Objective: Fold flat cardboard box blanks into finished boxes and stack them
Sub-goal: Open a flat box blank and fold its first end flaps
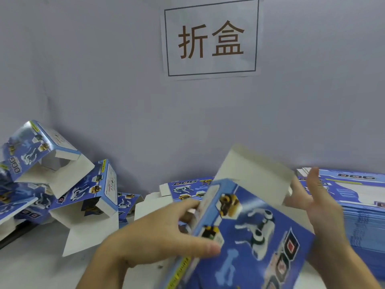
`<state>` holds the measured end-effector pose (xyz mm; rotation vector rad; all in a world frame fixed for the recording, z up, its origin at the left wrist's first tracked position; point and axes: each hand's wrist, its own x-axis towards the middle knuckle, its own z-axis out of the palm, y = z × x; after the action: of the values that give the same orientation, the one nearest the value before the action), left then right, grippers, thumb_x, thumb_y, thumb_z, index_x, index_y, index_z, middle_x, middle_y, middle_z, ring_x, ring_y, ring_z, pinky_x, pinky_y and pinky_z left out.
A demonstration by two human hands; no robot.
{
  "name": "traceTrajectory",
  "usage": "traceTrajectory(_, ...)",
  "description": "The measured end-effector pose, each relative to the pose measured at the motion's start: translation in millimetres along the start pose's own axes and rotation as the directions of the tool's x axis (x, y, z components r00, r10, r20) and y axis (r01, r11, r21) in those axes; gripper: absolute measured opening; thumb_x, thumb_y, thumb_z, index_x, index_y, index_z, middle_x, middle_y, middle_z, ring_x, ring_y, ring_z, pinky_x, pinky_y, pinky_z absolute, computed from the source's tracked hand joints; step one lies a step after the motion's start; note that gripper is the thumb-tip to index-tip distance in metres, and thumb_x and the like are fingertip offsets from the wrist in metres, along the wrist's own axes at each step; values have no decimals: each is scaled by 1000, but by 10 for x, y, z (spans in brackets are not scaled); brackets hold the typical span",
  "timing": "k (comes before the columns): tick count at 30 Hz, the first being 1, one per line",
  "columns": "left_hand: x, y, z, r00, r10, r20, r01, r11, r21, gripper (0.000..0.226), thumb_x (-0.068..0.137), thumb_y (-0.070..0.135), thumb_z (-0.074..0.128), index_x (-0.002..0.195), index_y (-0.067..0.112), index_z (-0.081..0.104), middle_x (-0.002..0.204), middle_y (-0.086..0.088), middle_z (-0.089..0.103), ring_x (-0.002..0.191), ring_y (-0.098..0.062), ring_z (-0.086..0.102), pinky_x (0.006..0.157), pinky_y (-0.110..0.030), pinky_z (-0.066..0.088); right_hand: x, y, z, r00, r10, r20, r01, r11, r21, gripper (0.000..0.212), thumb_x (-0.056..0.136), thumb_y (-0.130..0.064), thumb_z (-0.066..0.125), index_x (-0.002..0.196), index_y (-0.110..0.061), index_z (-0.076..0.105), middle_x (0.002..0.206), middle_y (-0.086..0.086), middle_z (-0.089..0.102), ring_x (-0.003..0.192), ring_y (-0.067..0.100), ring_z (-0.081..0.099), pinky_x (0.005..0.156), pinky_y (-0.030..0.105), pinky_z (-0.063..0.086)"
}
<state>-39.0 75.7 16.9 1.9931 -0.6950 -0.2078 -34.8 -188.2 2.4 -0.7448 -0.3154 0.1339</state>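
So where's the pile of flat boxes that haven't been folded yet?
The stack of flat blanks lies at the right edge of the head view, on the table against the wall, just behind the right hand.

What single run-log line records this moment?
left hand grips box | right hand open at flap | folded boxes left

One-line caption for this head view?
Left hand grips a half-opened blue box, right hand open by its flap; folded boxes piled left.
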Motion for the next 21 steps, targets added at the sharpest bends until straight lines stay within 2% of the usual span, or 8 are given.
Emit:
traceTrajectory(2,42,-212,-244,926,90,-368,-164,971,-174,36,73,38,81,106,36,67,96,6,74,79,-1,70,69,-11,52,38,-22,-150,998,-57,-24,57,998,-37,37,100,-62,23,129,-70,46,123,29,65,115,40,63,87,37,54)
traceTrajectory(4,28,-451,-512,693,-76,-717,-285,884,-370,13,98,26,61,96,14,56,90,-8,60,59,-7,58,56,-15,46,178,56,-243,975,-160,-156,105,945,-310,51,91,-67,37,129,-44,62,122,16,70,110,38,67,85,57,51)
traceTrajectory(5,7,-511,-604,613,-118,-782,-250,909,-333,18,103,29,50,93,15,50,89,-9,51,59,-11,49,56,-19,40,208,69,-255,969,-178,-172,101,918,-385,54,88,-68,40,127,-39,64,122,14,71,112,37,66,85,59,49)
traceTrajectory(8,63,-534,-630,540,-9,-842,-25,999,-27,42,91,64,54,91,22,50,86,-2,49,75,-18,45,67,-30,36,253,168,-165,970,-171,-174,65,869,-490,55,84,-64,43,127,-36,64,117,9,72,109,33,68,83,52,50)
traceTrajectory(10,79,-406,-428,611,49,-790,-16,999,50,64,75,75,59,123,32,57,115,16,58,105,-8,56,84,-25,42,269,257,-91,964,-166,-207,12,808,-589,41,94,-53,44,122,-33,67,115,7,72,105,31,68,79,44,51)
traceTrajectory(13,317,-431,-13,839,29,-544,248,869,429,89,76,75,51,153,37,28,154,27,24,145,-4,27,114,-23,28,315,350,-52,966,-169,-197,-31,679,-733,24,101,-38,49,107,-36,73,108,2,72,94,22,68,74,34,51)
traceTrajectory(16,420,-533,173,877,-108,-469,412,673,615,58,94,64,46,144,33,45,149,8,46,130,-17,45,105,-36,43,337,421,-75,972,-128,-197,-90,571,-816,18,99,-30,57,100,-34,74,93,-3,74,81,14,68,66,27,50)
traceTrajectory(21,381,-408,100,895,-39,-444,363,641,676,44,97,64,37,110,34,68,107,8,64,93,-13,57,81,-36,52,360,492,-88,970,-10,-245,-210,477,-853,24,98,-32,60,93,-13,75,72,4,74,61,14,69,57,24,51)
